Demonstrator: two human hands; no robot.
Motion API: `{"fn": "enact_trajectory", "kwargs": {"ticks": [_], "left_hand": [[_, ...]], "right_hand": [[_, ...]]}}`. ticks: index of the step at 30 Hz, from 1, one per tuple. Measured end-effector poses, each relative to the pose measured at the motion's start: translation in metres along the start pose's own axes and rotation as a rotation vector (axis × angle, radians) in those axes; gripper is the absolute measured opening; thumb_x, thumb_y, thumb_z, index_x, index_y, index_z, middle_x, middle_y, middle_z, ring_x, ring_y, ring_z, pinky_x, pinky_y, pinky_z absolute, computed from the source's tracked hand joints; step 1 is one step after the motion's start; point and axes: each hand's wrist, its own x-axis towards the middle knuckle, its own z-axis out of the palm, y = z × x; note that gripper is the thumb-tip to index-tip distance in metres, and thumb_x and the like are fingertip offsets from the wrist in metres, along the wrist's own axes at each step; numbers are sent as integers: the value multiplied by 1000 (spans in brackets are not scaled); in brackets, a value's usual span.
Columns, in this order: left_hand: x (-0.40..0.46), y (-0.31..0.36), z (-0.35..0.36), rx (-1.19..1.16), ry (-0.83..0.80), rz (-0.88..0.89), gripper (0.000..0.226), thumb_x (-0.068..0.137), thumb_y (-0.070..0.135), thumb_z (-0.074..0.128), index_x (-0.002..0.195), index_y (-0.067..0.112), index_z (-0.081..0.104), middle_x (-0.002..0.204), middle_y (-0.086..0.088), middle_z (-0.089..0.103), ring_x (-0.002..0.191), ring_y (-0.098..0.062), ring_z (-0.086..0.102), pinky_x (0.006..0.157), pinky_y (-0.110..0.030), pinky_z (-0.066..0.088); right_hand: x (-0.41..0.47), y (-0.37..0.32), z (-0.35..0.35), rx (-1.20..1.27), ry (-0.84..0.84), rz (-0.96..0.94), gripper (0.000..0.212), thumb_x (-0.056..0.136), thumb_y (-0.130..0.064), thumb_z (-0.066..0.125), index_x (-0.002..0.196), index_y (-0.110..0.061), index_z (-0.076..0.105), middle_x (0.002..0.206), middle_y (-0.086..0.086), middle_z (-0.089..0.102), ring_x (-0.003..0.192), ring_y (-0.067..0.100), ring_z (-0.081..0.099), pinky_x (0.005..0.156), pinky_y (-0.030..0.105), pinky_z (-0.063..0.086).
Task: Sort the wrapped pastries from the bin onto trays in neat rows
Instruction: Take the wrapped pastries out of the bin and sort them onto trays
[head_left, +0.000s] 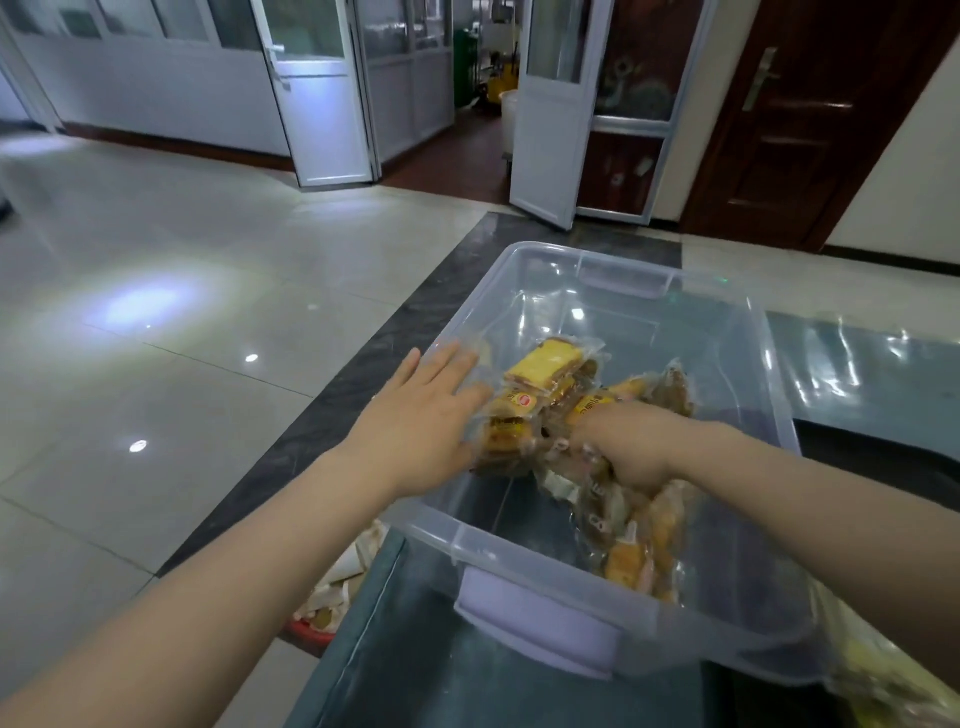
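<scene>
- The wrapped pastries (550, 395) lie in the clear bin (613, 291) on the table (415, 649).
- Left hand (421, 421) lies flat on them, fingers straight.
- Right hand (628, 447) grips some, fingers curled.
- Their writing is too blurry to read.

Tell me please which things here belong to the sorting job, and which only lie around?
Job: clear plastic bin; wrapped pastries inside it; left hand and right hand, both among the pastries.

Lying about: red container of scraps on the floor; white double doors; brown door.
</scene>
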Motion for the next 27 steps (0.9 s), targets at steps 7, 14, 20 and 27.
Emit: {"fn": "enact_trajectory", "kwargs": {"ticks": [7,14,20,27], "left_hand": [[59,42,9,-58,-212,139,43,87,31,53,128,18,50,145,-10,35,134,-28,29,104,-38,31],[101,68,61,97,-559,231,48,88,29,58,133,19,46,133,-8,43,112,-29,50,89,-43,48],[106,65,86,222,-645,278,60,78,30,72,132,19,47,129,-7,49,115,-28,50,86,-43,50],[126,45,61,-270,-151,-49,10,85,15,50,90,22,45,99,-5,61,85,-26,55,65,-33,40]], "right_hand": [[-7,36,1,149,189,286,19,75,-1,53,83,-18,58,86,2,59,78,23,57,70,35,53],[-8,48,7,235,223,485,23,77,-1,53,92,-17,60,80,2,49,87,28,61,64,32,47],[-4,53,9,191,212,613,30,82,-7,53,109,-19,58,105,6,60,100,31,59,83,40,46],[-5,58,5,448,312,552,10,73,-9,61,83,-13,60,76,3,57,80,26,61,64,32,49]]}}
